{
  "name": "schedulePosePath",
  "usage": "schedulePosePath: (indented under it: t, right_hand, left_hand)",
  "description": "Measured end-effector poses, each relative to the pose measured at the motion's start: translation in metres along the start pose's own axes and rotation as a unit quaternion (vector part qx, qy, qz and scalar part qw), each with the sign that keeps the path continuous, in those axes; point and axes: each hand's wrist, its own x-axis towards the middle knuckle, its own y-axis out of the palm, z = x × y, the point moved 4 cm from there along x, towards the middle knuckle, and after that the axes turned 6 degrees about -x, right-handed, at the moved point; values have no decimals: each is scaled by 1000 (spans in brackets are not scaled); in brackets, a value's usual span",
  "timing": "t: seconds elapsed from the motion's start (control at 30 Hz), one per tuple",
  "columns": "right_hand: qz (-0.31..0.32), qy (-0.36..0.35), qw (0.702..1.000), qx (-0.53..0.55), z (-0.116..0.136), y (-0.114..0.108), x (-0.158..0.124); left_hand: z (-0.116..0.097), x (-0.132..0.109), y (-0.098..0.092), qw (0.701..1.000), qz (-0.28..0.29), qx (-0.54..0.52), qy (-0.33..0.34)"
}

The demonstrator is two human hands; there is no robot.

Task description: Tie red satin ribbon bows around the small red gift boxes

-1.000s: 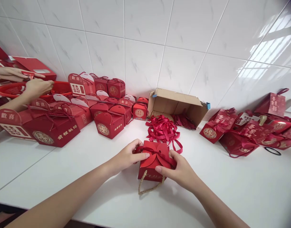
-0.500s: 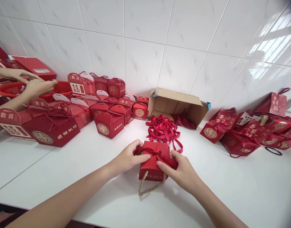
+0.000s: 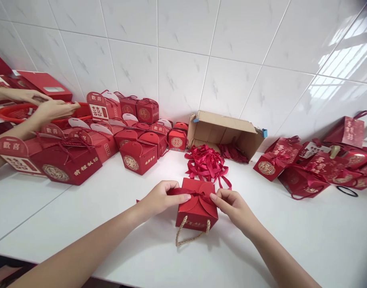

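Note:
A small red gift box (image 3: 197,208) with curved top flaps and a tan rope handle (image 3: 189,237) sits on the white counter (image 3: 135,240) in front of me. A red ribbon (image 3: 192,193) runs across its top. My left hand (image 3: 159,199) pinches the ribbon at the left of the lid, fingers closed. My right hand (image 3: 233,206) pinches the ribbon at the right of the lid, fingers closed. A loose pile of red ribbons (image 3: 206,164) lies just behind the box.
An open cardboard carton (image 3: 225,134) lies on its side against the tiled wall. Several red gift boxes (image 3: 105,140) crowd the back left; more red bags (image 3: 315,168) lie at the right. Another person's hands (image 3: 45,106) work over a red basket (image 3: 14,113) at far left.
My right hand lifted off the box's right flap and now pinches the ribbon near the middle of the lid. The ribbon is drawn tighter across the top. The other person's hands shifted slightly.

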Motion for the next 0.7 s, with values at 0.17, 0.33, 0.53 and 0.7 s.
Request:
schedulePosePath:
  t: [0.17, 0.33, 0.53, 0.7]
  right_hand:
    - [-12, 1, 1000, 7, 1, -4, -1]
    - [-19, 13, 1000, 4, -1, -11, 0]
    - [-10, -6, 1000, -8, 3, -20, -1]
    - [-3, 3, 1000, -7, 6, -19, -3]
  left_hand:
    - [2, 1, -3, 1000, -16, 19, 8]
    - [4, 4, -9, 999, -24, 35, 13]
    - [-2, 6, -17, 997, -37, 59, 34]
    - [-3, 6, -16, 997, -15, 67, 44]
